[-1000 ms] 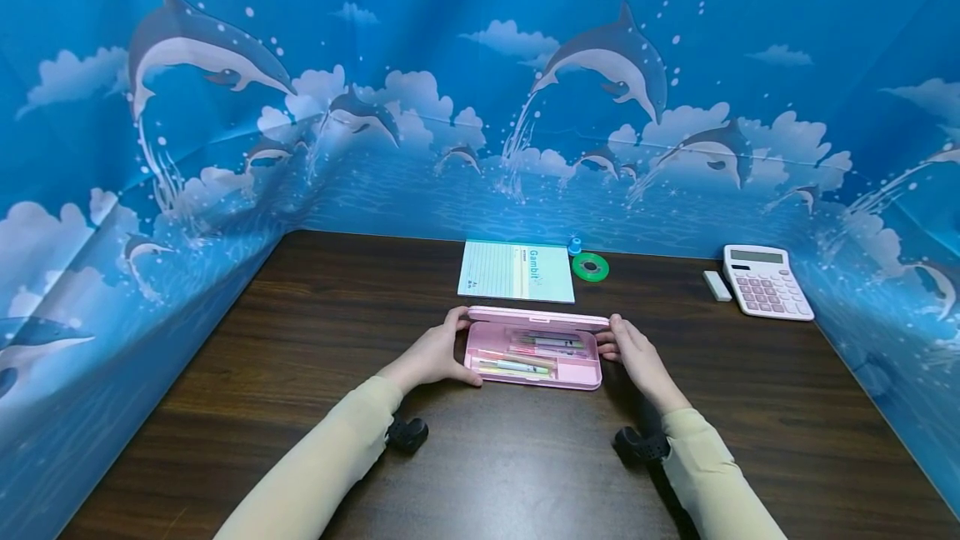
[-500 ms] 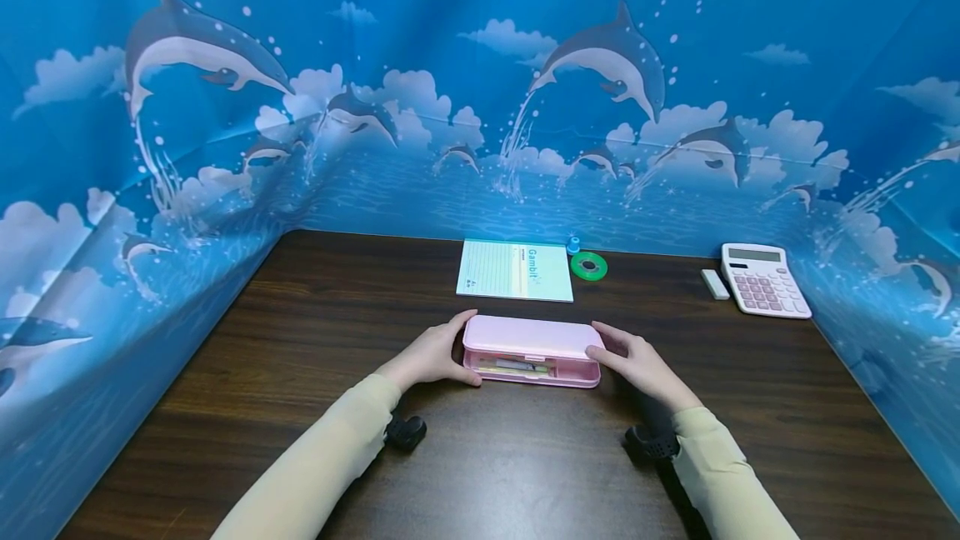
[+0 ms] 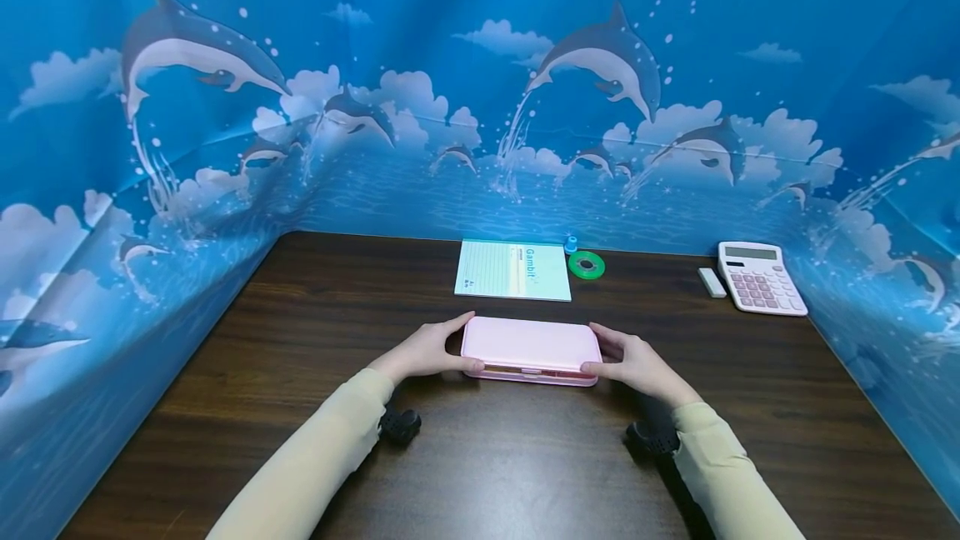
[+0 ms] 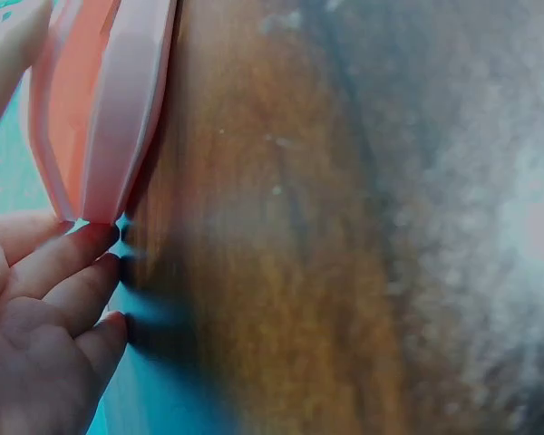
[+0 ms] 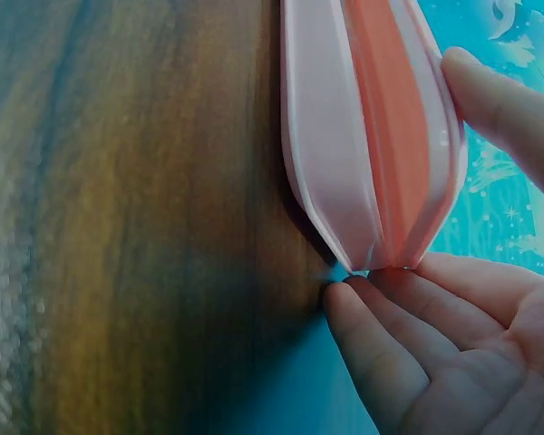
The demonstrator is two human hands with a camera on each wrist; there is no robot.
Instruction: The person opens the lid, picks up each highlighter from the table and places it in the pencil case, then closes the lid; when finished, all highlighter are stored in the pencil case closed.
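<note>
Dark table (image 3: 300, 340), pencil case (image 3: 529, 344) between hands (image 3: 423, 352)

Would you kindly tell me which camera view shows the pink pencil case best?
The head view: the whole pencil case shows on the table. The left wrist view and right wrist view each show one end, close and edge-on.

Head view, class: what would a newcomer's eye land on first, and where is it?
First the pink case, at the middle of the dark table, with the left hand and right hand at its ends. Next the dolphin backdrop around the table. At the back lie a notebook and, far right, a calculator.
</note>
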